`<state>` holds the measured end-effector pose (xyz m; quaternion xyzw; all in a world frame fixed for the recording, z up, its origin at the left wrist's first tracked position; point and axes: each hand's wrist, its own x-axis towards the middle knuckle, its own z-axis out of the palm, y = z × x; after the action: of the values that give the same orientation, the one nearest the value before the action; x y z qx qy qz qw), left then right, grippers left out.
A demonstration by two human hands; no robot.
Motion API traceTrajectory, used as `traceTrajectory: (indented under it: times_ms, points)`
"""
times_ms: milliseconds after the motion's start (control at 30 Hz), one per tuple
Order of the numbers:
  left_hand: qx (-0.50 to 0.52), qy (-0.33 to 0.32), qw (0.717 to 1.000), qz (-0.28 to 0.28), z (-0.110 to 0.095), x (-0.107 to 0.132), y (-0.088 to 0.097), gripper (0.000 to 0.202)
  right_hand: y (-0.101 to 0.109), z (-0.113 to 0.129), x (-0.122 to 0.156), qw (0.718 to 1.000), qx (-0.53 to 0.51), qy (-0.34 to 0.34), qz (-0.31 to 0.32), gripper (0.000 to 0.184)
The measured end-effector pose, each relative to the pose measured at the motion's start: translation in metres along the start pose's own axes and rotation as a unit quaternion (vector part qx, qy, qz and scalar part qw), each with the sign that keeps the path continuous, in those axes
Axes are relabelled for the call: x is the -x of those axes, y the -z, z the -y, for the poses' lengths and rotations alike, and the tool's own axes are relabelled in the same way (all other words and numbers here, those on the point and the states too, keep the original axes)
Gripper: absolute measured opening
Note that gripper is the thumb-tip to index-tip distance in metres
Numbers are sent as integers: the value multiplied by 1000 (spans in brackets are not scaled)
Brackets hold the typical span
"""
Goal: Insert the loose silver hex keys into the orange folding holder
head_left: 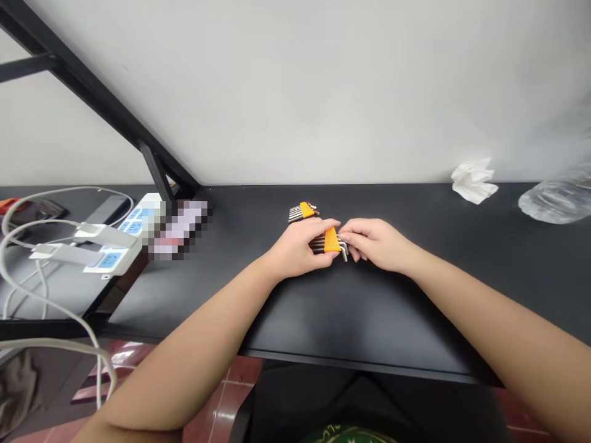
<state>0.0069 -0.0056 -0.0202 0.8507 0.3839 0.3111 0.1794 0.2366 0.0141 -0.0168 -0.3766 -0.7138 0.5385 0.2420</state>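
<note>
Left hand (301, 247) has the orange holder (331, 240) of a hex key set, out over the middle of the black surface (323, 314). Grip is closed on it: thumb along the near edge, index at the far edge, orange body showing between them. Silver hex keys (344, 251) run through the holder; shanks go back toward the left palm, bent ends stick out on the right.

Right hand (378, 245) is right up at those bent ends. Its grip is nearly closed, thumb and index drawn together by the upper ones, other fingers curled under. Can't tell if it actually pinches a key; contact too small to read.

Second hex key set (307, 210), also orange-held, lies just beyond the left hand.

Left side: white power strip (120, 261), blue socket faces, plugs (90, 232) in it, pale cables (50, 343) looping around. Pixelated item (182, 227) just right of the strip. Black frame (95, 92) slants across upper left.

Right side: crumpled white tissue (474, 181) near the wall (323, 92), clear plastic item (558, 195) farther right, bottle or bag unclear.
</note>
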Motion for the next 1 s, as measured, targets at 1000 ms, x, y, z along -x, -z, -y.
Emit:
traceTrajectory:
  times_ms: [1000]
  points:
    - [20,54,996,67,10,-1,1,51,6,14,10,915,394,84,-41,11]
